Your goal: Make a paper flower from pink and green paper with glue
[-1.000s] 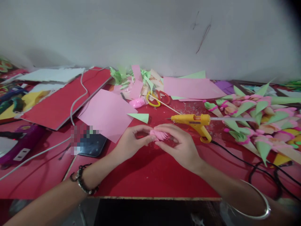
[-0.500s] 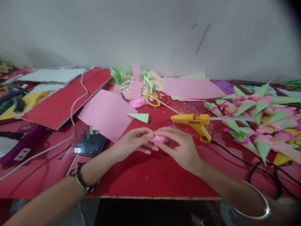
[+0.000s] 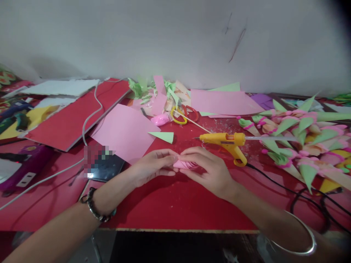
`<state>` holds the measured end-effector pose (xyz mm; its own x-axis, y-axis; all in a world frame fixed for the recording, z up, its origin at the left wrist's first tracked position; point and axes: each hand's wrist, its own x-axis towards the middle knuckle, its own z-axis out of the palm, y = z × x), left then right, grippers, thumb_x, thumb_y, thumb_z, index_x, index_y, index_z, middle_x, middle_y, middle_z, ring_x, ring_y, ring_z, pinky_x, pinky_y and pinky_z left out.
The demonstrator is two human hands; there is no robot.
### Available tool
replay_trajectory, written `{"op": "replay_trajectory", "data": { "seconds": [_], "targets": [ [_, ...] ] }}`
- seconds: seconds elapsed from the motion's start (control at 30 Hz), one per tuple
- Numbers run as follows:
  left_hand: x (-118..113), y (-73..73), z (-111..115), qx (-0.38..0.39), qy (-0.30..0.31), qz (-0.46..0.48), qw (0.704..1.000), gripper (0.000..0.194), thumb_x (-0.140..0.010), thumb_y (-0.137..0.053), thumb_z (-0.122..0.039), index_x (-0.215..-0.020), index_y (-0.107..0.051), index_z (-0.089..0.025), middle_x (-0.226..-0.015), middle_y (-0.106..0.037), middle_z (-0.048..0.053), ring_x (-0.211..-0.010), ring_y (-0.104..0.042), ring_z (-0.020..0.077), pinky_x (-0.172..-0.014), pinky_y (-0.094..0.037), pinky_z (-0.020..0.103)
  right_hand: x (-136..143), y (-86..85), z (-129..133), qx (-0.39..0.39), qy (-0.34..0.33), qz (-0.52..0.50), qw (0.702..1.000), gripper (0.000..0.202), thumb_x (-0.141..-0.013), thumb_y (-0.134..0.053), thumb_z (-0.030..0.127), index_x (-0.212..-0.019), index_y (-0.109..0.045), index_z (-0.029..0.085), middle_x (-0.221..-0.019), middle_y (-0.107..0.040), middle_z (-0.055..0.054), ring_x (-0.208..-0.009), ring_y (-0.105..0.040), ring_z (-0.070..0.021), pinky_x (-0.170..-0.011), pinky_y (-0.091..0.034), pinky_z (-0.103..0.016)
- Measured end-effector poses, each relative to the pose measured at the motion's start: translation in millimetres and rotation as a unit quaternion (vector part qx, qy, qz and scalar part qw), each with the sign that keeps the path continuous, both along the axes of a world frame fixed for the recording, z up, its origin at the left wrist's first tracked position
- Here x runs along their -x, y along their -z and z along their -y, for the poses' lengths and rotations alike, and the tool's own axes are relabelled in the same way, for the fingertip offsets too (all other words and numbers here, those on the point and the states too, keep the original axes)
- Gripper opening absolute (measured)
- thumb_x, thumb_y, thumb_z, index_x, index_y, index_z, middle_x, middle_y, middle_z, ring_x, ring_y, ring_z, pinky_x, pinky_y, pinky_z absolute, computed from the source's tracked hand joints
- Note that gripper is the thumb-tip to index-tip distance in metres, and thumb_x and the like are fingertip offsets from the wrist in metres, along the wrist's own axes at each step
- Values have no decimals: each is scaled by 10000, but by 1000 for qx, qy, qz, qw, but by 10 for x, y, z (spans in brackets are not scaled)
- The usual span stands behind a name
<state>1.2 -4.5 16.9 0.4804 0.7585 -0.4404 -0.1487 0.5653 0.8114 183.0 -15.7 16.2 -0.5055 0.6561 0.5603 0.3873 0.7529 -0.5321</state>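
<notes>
A small rolled pink paper piece (image 3: pixel 186 165) with layered edges is held between both hands over the red table (image 3: pixel 175 204). The fingers of my left hand (image 3: pixel 156 165) pinch its narrow left end. My right hand (image 3: pixel 210 170) grips the wider, layered end between thumb and fingers. Just beyond the hands lies a green paper cone (image 3: pixel 164 137). A yellow glue gun (image 3: pixel 226 140) rests on its side to the right, its nozzle pointing left.
Pink sheets (image 3: pixel 123 133), scissors with yellow and red handles (image 3: pixel 179 116), and paper scraps lie behind. Paper flowers (image 3: pixel 301 135) are heaped at right. A dark phone (image 3: pixel 108 168), a white cable and a purple power strip (image 3: pixel 30 170) are at left.
The fingers of my left hand have drawn closer together around the pink piece's left end. More of the piece now shows between the hands.
</notes>
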Motion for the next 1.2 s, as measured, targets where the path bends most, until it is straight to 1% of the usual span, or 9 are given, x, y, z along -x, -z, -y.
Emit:
{"op": "replay_trajectory", "data": {
  "seconds": [0.17, 0.37, 0.5, 0.63, 0.7, 0.9, 1.07, 1.2],
  "targets": [
    [1, 1, -1, -30, 2, -19, 999, 61, -762, -589, -203, -756, -613, -147, -654, -608, -24, -587, -593, 38, -588, -498, 120, -5, -16, 0, 34, -7, -6, 999, 174, -763, -576, 185, -935, -576, 217, -910, -608, -52, -851, -584, -152, -744, -486, -278],
    [6, 3, -1, -65, 14, -29, 997, 99, -711, -643, -239, -733, -639, -142, -678, -616, -22, -647, -587, 47, -644, -484, 141, 17, -30, -10, 103, 14, -51, 993, 191, -735, -584, 139, -910, -584, 215, -874, -629, -26, -820, -588, -145, -729, -476, -269],
    [26, -6, -4, -64, 19, -30, 997, 155, -677, -674, -271, -744, -640, -136, -732, -630, -10, -724, -592, 73, -725, -476, 188, 30, -36, 0, 100, 11, -69, 993, 173, -729, -582, 129, -886, -583, 201, -856, -627, -33, -807, -589, -145, -720, -474, -268],
    [49, -10, -8, -54, 51, -24, 997, 174, -675, -678, -275, -766, -632, -134, -763, -628, -4, -769, -592, 85, -756, -463, 204, 38, -38, 23, 99, -9, -72, 992, 145, -738, -573, 119, -858, -584, 199, -847, -618, -34, -796, -589, -137, -712, -474, -263],
    [48, -15, -8, -50, 54, -19, 997, 177, -671, -682, -271, -768, -626, -133, -760, -625, -5, -769, -593, 85, -752, -463, 205, 38, -39, 26, 97, -13, -70, 993, 134, -741, -574, 120, -849, -587, 197, -849, -614, -37, -800, -588, -137, -714, -473, -264],
    [5, -38, -5, -57, 18, -41, 997, 171, -664, -682, -246, -766, -609, -130, -709, -615, -21, -691, -588, 65, -686, -472, 187, 21, -40, 14, 80, -7, -69, 994, 129, -734, -600, 145, -850, -596, 202, -855, -618, -39, -817, -589, -140, -721, -474, -266],
    [15, -48, -10, -82, 40, -53, 994, 142, -686, -658, -248, -750, -589, -140, -666, -603, -35, -645, -581, 59, -613, -476, 172, 27, -45, 24, 77, -3, -82, 994, 117, -731, -599, 133, -827, -603, 200, -841, -628, -34, -793, -596, -129, -708, -477, -251],
    [41, -72, -13, -78, 59, -81, 992, 160, -691, -650, -270, -761, -567, -152, -667, -599, -36, -638, -592, 73, -580, -482, 181, 33, -36, 28, 85, -12, -92, 992, 108, -729, -599, 121, -811, -608, 191, -830, -633, -36, -783, -598, -123, -705, -476, -242]
  ]
}}
